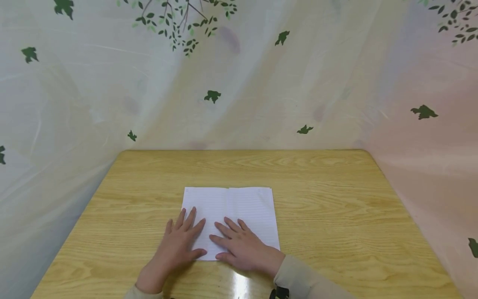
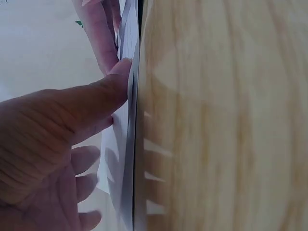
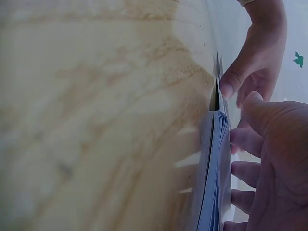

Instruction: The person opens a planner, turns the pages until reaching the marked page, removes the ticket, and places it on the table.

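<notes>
An open notebook (image 1: 254,203) with lined white pages lies flat on the wooden table. My left hand (image 1: 177,243) rests on the left page, fingers spread and straight, thumb near the bottom edge. On the pages just right of the fold lies my right hand (image 1: 244,249), its fingers spread and pointing up and left across the fold. In the left wrist view, the left thumb (image 2: 103,91) touches the edge of the notebook (image 2: 122,125). The right wrist view shows the notebook's stacked pages (image 3: 219,168) edge-on, with the right fingers (image 3: 245,173) against the upper page.
The wooden table (image 1: 336,199) extends around the notebook on all sides. A pale curtain (image 1: 254,74) printed with green leaves hangs behind and beside it. Something dark (image 1: 280,292) sits at the right wrist by the beige sleeve (image 1: 302,274).
</notes>
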Available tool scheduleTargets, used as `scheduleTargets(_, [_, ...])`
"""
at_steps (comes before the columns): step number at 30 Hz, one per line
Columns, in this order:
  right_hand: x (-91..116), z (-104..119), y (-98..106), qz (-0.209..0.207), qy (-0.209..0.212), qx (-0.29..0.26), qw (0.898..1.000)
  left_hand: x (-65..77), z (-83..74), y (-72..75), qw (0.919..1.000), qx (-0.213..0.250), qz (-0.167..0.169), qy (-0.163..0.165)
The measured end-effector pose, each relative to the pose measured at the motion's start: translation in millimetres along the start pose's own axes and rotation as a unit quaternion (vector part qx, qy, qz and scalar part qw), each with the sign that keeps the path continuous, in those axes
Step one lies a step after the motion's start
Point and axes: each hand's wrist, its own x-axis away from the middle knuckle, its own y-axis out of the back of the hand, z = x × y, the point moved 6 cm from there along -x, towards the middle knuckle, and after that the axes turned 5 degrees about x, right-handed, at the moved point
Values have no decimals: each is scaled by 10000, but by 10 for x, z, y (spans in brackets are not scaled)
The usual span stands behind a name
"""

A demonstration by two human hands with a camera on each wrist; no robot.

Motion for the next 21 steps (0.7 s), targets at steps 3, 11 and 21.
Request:
scheduleTargets(3, [-1,-12,9,79,16,-53,10000,5,-16,-30,9990,412,162,-106])
scheduleTargets(11, [-15,-140,45,-106,-40,-353,9993,13,-36,-30,9971,689,214,-224])
scheduleTargets(21, [-4,-676,176,-234,-1056,-1010,9890,-3,-16,-54,9965,760,262,-247])
